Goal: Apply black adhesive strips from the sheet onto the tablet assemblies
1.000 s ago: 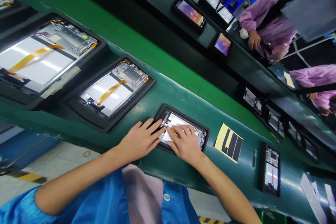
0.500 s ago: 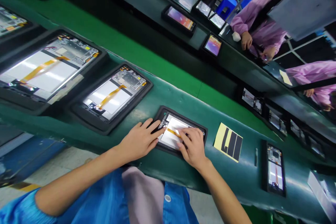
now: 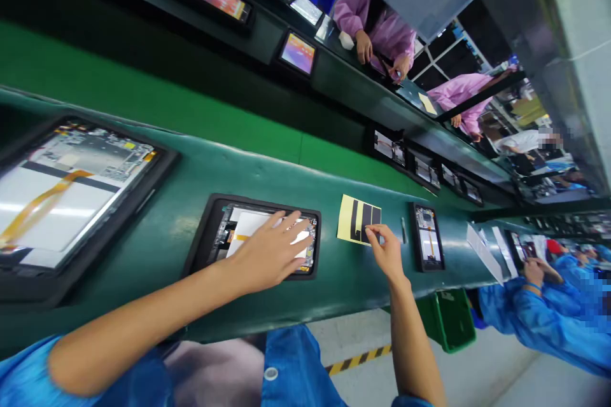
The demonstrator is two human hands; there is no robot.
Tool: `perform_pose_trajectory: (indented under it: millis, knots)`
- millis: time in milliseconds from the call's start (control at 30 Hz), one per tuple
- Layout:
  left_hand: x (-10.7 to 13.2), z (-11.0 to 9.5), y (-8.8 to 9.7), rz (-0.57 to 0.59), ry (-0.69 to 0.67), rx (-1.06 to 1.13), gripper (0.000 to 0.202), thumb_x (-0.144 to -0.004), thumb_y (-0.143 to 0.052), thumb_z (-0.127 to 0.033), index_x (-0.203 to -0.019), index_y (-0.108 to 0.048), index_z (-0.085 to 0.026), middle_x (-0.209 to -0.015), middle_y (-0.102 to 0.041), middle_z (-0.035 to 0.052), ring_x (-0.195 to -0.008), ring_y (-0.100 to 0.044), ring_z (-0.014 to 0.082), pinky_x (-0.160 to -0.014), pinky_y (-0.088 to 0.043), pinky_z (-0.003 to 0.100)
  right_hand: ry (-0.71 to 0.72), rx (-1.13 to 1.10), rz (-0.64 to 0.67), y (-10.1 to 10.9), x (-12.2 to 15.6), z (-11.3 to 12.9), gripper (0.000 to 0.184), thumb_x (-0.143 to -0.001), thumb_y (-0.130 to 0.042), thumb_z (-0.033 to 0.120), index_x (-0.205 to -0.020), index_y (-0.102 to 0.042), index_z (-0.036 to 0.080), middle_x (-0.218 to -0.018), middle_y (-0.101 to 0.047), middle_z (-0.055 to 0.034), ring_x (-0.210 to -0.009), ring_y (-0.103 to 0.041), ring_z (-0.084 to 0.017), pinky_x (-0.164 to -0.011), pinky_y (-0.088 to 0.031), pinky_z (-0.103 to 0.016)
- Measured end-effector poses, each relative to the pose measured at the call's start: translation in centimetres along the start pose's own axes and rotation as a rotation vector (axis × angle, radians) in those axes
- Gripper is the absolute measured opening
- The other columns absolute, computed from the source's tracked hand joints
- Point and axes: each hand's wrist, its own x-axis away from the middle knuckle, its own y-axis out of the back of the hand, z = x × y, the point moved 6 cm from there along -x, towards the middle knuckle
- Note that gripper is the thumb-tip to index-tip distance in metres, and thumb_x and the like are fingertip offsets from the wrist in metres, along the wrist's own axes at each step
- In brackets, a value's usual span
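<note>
An opened tablet [image 3: 245, 224] with a white battery and an orange ribbon cable lies in a black foam tray [image 3: 203, 241] in front of me. My left hand [image 3: 272, 248] rests over its right half, fingers spread, hiding part of the circuit board. To the right is a yellow backing sheet [image 3: 347, 219] bearing black adhesive strips [image 3: 366, 219]. My right hand [image 3: 386, 245] has thumb and forefinger pinched at the lower right of that sheet, on a black strip's edge.
A larger-looking opened tablet [image 3: 57, 203] lies in its tray on the left. Right of the sheet are a thin tool [image 3: 403, 230] and another opened tablet [image 3: 428, 235]. Across the green gap, people in pink sleeves [image 3: 353, 13] work at a second bench. A green bin [image 3: 449, 321] stands below.
My right hand has left the tablet and moved right to the yellow sheet, pinching a black strip. My left hand has shifted over the tablet's right half. The view has turned right.
</note>
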Motion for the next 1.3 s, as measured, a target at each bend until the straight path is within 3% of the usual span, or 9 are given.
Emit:
perform_pose_trajectory:
  millis: [133, 233, 400, 633, 867, 1033, 1167, 1300]
  knots:
    - [-4.9, -2.6, -3.3, 0.079, -0.133, 0.062, 0.041, -0.098, -0.062, -0.046, -0.129, -0.068, -0.02, -0.143, -0.063, 0.0141, -0.141, -0.05, 0.0357, -0.116, -0.035, 0.053, 0.01, 0.009, 0.123, -0.4, -0.5, -1.3, 0.032, -0.1, -0.057, 0.047, -0.092, -0.074, 0.021, -0.092, -0.073, -0.0078, -0.081, -0.068, -0.022, -0.077, -0.055, -0.038]
    - [-7.0, -3.6, -5.5, 0.1, -0.173, 0.069, 0.039, -0.096, -0.064, -0.046, -0.125, -0.07, -0.021, -0.143, -0.064, 0.014, -0.141, -0.05, 0.0336, -0.118, -0.032, 0.052, 0.028, 0.018, 0.19, -0.9, -1.0, -1.6, 0.031, -0.101, -0.057, 0.046, -0.095, -0.074, 0.021, -0.095, -0.072, -0.0076, -0.08, -0.066, -0.021, -0.078, -0.055, -0.037]
    - [-8.3, -4.1, -7.8, 0.111, -0.191, 0.05, 0.04, -0.096, -0.066, -0.046, -0.127, -0.069, -0.022, -0.147, -0.061, 0.0139, -0.144, -0.047, 0.0331, -0.12, -0.029, 0.054, 0.057, 0.04, 0.285, -1.7, -2.0, -1.9, 0.028, -0.1, -0.058, 0.045, -0.095, -0.072, 0.022, -0.096, -0.07, -0.0055, -0.088, -0.064, -0.02, -0.081, -0.051, -0.034]
    - [-8.5, -4.1, -9.1, 0.117, -0.189, 0.059, 0.042, -0.096, -0.063, -0.049, -0.129, -0.069, -0.023, -0.152, -0.058, 0.0131, -0.147, -0.043, 0.0345, -0.121, -0.026, 0.057, 0.07, 0.041, 0.345, -2.6, -2.5, -2.1, 0.031, -0.101, -0.057, 0.045, -0.083, -0.066, 0.022, -0.092, -0.065, -0.003, -0.089, -0.06, -0.019, -0.083, -0.047, -0.033]
    - [-8.5, -3.9, -9.4, 0.128, -0.182, 0.125, 0.043, -0.096, -0.063, -0.047, -0.132, -0.068, -0.024, -0.154, -0.056, 0.0117, -0.148, -0.043, 0.035, -0.122, -0.025, 0.058, 0.054, -0.056, 0.296, -2.2, -2.0, -2.0, 0.034, -0.103, -0.052, 0.048, -0.083, -0.061, 0.022, -0.088, -0.061, -0.0021, -0.083, -0.058, -0.019, -0.078, -0.048, -0.032]
    - [-8.6, -3.7, -9.3, 0.118, -0.15, 0.233, 0.038, -0.092, -0.068, -0.042, -0.126, -0.072, -0.026, -0.151, -0.059, 0.0111, -0.149, -0.041, 0.0342, -0.123, -0.022, 0.057, 0.011, -0.098, 0.129, 0.2, -2.4, -1.5, 0.033, -0.104, -0.049, 0.046, -0.082, -0.057, 0.023, -0.091, -0.059, -0.0036, -0.085, -0.056, -0.019, -0.077, -0.048, -0.033]
    - [-8.9, -3.3, -7.5, 0.066, -0.081, 0.394, 0.027, -0.096, -0.062, -0.035, -0.117, -0.074, -0.023, -0.141, -0.064, 0.0113, -0.144, -0.047, 0.03, -0.121, -0.031, 0.05, 0.025, -0.131, 0.087, 1.6, -2.7, 1.1, 0.03, -0.103, -0.052, 0.044, -0.082, -0.057, 0.023, -0.091, -0.058, -0.0032, -0.086, -0.055, -0.02, -0.078, -0.048, -0.033]
    - [-8.8, -2.1, -4.6, -0.047, 0.098, 0.596, 0.028, -0.102, -0.048, -0.027, -0.117, -0.069, -0.017, -0.122, -0.068, 0.0113, -0.119, -0.061, 0.0229, -0.104, -0.047, 0.038, 0.091, -0.19, 0.15, 0.9, -2.9, 5.6, 0.027, -0.103, -0.055, 0.041, -0.084, -0.06, 0.023, -0.092, -0.059, -0.0029, -0.088, -0.058, -0.019, -0.082, -0.049, -0.033]
